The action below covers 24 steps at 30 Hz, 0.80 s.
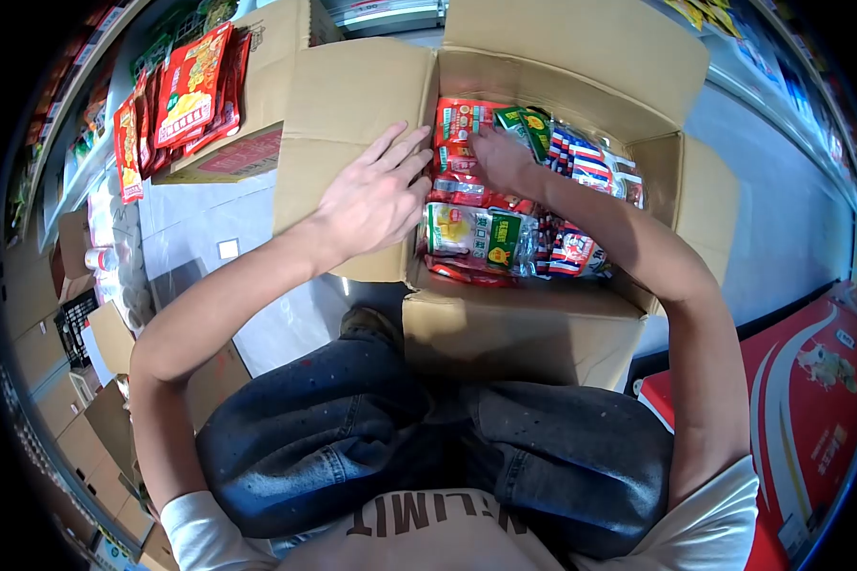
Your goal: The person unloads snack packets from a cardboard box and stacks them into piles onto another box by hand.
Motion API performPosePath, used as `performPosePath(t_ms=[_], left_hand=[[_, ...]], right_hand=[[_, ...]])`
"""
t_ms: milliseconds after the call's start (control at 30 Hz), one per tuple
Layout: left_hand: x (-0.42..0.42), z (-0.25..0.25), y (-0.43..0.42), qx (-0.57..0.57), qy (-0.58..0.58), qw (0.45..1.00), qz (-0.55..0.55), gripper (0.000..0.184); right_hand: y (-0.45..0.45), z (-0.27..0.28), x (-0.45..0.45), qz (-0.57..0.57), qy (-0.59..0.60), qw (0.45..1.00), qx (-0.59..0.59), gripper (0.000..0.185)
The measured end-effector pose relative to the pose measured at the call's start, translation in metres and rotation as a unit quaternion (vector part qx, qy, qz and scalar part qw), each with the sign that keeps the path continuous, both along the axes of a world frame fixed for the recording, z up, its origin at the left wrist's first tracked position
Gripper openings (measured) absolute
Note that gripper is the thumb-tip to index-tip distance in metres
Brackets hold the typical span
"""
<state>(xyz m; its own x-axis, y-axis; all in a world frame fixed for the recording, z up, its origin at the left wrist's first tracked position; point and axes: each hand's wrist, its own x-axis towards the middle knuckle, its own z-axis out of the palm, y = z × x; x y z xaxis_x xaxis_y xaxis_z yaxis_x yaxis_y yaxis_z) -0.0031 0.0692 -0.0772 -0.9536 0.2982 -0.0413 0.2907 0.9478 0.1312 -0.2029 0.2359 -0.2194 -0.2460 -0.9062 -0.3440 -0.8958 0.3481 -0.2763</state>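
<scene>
L hand (pixel 376 198) rests on the box's (pixel 562 90) left flap (pixel 352 114) by the rim, fingers slightly spread, gripping nothing, prob. to keep flap back & box steady. R hand (pixel 500 160) is down in the box at the red packs (pixel 459 119); fingertips hidden, can't tell if they hold one. Green pack (pixel 536 128) lies just beside; contents sit tight, prob. to save space.

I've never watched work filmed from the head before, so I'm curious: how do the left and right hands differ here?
The left hand lies over the left flap of the cardboard box; the right hand reaches inside, at the red packets. The left hand's fingers are spread; the right hand's are mostly hidden. Both are bare.
</scene>
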Motion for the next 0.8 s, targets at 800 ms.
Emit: performPosePath(t_ms=[800], left_hand=[[0.062, 0.01, 0.013, 0.264, 0.129, 0.938, 0.182, 0.042]], right_hand=[[0.004, 0.129, -0.024, -0.084, -0.11, 0.971, -0.194, 0.013]])
